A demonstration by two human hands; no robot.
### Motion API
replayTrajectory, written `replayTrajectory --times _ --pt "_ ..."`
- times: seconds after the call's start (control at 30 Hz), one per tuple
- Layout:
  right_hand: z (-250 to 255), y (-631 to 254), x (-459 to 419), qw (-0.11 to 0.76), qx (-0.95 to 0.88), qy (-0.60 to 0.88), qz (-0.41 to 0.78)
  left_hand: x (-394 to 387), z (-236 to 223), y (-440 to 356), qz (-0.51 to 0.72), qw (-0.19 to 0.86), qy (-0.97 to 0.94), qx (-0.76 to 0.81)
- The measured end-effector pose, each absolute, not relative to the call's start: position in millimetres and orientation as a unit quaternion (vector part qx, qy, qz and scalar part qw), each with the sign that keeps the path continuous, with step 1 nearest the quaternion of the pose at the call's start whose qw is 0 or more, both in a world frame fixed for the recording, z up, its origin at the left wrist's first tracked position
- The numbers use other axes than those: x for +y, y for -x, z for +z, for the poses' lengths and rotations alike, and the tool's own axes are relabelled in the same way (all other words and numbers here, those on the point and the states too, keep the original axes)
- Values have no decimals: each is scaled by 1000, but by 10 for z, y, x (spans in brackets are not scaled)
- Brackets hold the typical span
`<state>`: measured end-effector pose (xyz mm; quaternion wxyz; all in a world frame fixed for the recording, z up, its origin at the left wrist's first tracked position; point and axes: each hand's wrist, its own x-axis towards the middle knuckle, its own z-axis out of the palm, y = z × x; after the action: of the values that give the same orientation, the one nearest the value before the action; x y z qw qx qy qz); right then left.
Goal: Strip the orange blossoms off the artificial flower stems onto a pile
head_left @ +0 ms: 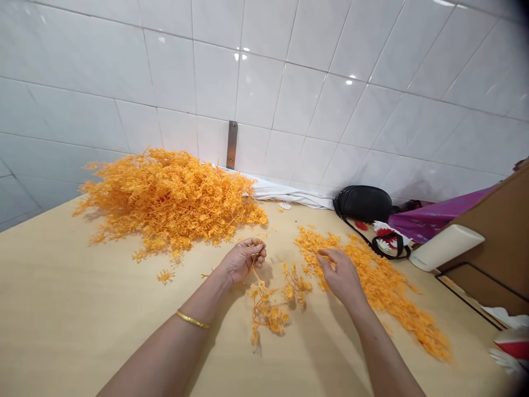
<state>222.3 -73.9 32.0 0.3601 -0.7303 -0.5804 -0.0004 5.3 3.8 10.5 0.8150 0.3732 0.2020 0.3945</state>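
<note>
My left hand (244,260) pinches the thin stem of an orange artificial flower sprig (266,311), whose blossoms hang down and to the right just above the table. A second small orange cluster (296,286) is close beside it, between my hands. My right hand (341,275) is at the near edge of a loose orange sprig pile (384,281). Its thumb and forefinger are a little apart, with nothing visible between them; the other fingers are partly hidden. A larger heap of orange sprigs (165,198) lies at the back left.
Against the tiled wall (264,88) runs a white cloth (285,193). A black pouch (363,203) with a strap, a cream bottle (446,247) lying tilted, purple fabric (438,215) and a brown cardboard panel (504,237) are on the right. One loose floret (165,276) lies on the table.
</note>
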Motion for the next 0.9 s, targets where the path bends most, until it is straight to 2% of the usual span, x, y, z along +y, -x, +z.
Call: replayTrajectory --times 0.07,0.13,0.2,0.33,0.4,0.53,0.67,0.73,0.9 --pt "358 -2043 -665 394 -619 673 99 62 108 -24 410 811 -360 208" --pt "360 -1866 -629 392 -649 634 150 97 114 7 438 803 -337 224" --pt "336 -1721 -652 335 -691 617 172 136 129 40 466 789 -316 245" --pt "345 -1618 -783 153 -742 623 195 187 178 83 491 749 -353 271" --pt "413 -1621 -801 129 -741 629 199 176 200 69 495 731 -385 268" --pt "517 -1507 -678 231 -718 601 264 68 239 -23 488 703 -446 261" --pt "379 -1235 -526 302 -646 513 477 -66 277 -103 457 652 -537 277" --pt "275 -1160 -494 346 -593 484 542 -90 289 -114 452 623 -573 280" --pt "181 -1338 -470 433 -481 476 595 22 289 -17 591 497 -538 338"
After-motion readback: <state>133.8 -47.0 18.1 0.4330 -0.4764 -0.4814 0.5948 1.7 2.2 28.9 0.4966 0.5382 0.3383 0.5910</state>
